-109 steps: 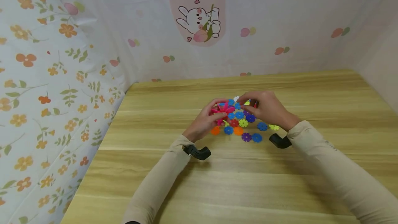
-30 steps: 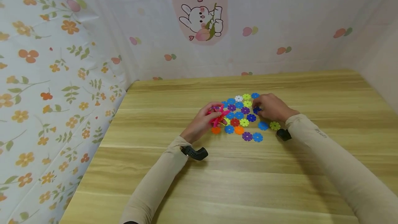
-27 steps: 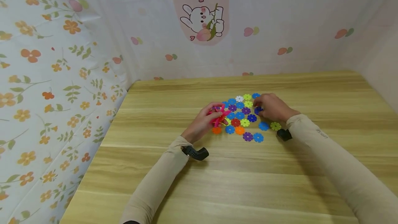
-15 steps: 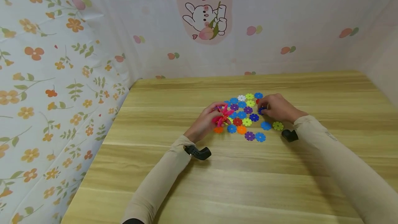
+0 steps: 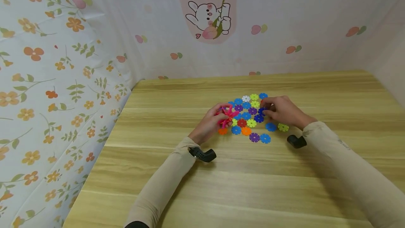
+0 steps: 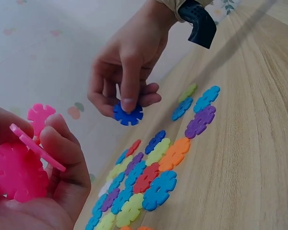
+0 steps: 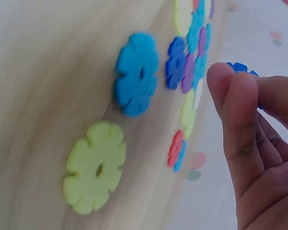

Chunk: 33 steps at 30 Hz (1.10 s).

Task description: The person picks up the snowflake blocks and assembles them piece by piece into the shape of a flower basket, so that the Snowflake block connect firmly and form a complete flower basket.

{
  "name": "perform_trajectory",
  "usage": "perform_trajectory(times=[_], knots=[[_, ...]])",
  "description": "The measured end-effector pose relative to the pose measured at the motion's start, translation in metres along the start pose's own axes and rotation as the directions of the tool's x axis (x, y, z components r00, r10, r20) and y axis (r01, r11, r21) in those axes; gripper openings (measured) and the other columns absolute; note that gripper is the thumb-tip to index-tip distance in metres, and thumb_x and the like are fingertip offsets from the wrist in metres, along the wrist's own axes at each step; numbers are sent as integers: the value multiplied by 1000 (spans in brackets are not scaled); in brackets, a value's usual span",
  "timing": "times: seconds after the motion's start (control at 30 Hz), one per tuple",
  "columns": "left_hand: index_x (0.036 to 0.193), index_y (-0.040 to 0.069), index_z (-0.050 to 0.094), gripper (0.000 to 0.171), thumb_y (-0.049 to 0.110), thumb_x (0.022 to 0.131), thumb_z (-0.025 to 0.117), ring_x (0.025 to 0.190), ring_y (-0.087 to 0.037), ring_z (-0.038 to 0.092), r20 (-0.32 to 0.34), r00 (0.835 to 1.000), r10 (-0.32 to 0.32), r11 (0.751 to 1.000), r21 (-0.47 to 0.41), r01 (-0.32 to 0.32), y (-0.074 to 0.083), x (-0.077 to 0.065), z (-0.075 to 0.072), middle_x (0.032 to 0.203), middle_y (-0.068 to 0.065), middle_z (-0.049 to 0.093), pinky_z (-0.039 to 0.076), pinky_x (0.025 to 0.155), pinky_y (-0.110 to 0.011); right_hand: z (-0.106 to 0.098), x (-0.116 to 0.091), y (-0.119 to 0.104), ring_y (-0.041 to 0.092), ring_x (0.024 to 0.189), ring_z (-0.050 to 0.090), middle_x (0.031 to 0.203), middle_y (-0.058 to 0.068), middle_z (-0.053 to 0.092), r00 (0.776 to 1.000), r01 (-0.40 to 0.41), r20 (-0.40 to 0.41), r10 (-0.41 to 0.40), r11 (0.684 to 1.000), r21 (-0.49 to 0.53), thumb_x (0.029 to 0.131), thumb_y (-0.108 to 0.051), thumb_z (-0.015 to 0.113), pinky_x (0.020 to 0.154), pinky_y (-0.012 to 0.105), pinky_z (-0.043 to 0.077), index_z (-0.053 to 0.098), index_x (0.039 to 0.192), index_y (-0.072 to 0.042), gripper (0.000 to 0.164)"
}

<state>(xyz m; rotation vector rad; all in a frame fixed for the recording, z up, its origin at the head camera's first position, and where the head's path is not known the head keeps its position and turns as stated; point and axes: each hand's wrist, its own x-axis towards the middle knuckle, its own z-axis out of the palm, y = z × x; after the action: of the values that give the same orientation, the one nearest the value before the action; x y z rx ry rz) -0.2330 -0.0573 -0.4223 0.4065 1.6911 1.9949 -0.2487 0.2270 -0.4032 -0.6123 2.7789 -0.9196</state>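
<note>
My left hand [image 5: 206, 125] grips a cluster of joined pink snowflake discs [image 5: 230, 114], its thumb lying across them. The left wrist view shows these pink discs [image 6: 20, 173] set at angles to one another, partly hidden by the fingers. Between thumb and fingertips, my right hand [image 5: 287, 111] pinches a single dark blue snowflake disc [image 6: 128, 115], held above the table. In the right wrist view only the edge of that blue disc [image 7: 239, 67] shows behind the fingers. Below and between both hands lie loose discs, including a red disc [image 6: 147, 178] and an orange disc [image 5: 246, 131].
Several blue, purple, yellow-green and white discs lie flat on the wooden table [image 5: 202, 185]. A light blue disc [image 7: 137, 74] and a yellow-green disc [image 7: 95, 167] sit apart at the right. A printed cloth [image 5: 142, 20] hangs behind the table.
My right hand has moved right from beside the pink cluster to the dark blue disc, taken hold of it and raised it off the table. The left hand keeps its grip, with the cluster turned slightly.
</note>
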Motion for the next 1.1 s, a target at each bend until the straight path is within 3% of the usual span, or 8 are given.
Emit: perform_trajectory(times=[0.33, 0.6, 0.7, 0.87, 0.97, 1.1], knots=[[144, 2, 42, 42, 1, 102, 41, 68, -14, 42, -33, 999, 5, 998, 62, -3, -1, -1, 1, 91, -3, 42, 40, 66, -26, 2, -7, -20, 24, 65, 71, 95, 20, 70, 998, 52, 12, -54, 987, 155, 96, 1, 61, 60, 32, 60, 64, 105, -2, 10], [145, 1, 41, 44, 0, 101, 41, 68, -15, 43, -47, 999, 1, 998, 70, 2, 0, 0, 5, 91, -3, 44, 40, 66, -29, 9, -12, -36, 24, 60, 68, 89, 16, 72, 985, 172, -29, -170, 973, 154, 93, 0, 67, 57, 32, 58, 70, 103, -4, 11], [146, -1, 40, 45, 0, 101, 41, 68, -14, 43, -52, 999, -3, 999, 51, 6, 1, 1, 7, 90, -3, 43, 41, 67, -29, 14, -13, -39, 20, 58, 66, 85, 13, 74, 967, 247, -91, -237, 961, 124, 90, 1, 71, 55, 27, 56, 72, 99, -6, 11], [146, -1, 38, 44, -1, 102, 40, 69, -14, 44, -56, 998, -17, 1000, 4, 17, 0, 3, 9, 89, -3, 41, 43, 70, -27, 23, -15, -46, 5, 56, 57, 80, 5, 75, 914, 349, -226, -337, 937, 11, 84, 0, 78, 54, 21, 51, 77, 95, -8, 14], [146, -1, 38, 43, 0, 103, 39, 69, -14, 43, -65, 998, -15, 1000, -14, 14, -1, 4, 11, 88, -3, 41, 43, 71, -28, 28, -15, -52, 1, 59, 55, 79, 3, 75, 887, 368, -278, -369, 928, -57, 80, 0, 81, 55, 19, 51, 78, 95, -6, 16], [145, -1, 39, 42, 0, 103, 39, 69, -14, 45, -75, 997, -8, 999, -41, 4, -2, 5, 13, 88, -3, 42, 42, 71, -27, 33, -14, -60, 6, 60, 60, 79, 3, 75, 871, 365, -303, -386, 922, -126, 79, 0, 82, 58, 20, 54, 78, 97, -5, 20]])
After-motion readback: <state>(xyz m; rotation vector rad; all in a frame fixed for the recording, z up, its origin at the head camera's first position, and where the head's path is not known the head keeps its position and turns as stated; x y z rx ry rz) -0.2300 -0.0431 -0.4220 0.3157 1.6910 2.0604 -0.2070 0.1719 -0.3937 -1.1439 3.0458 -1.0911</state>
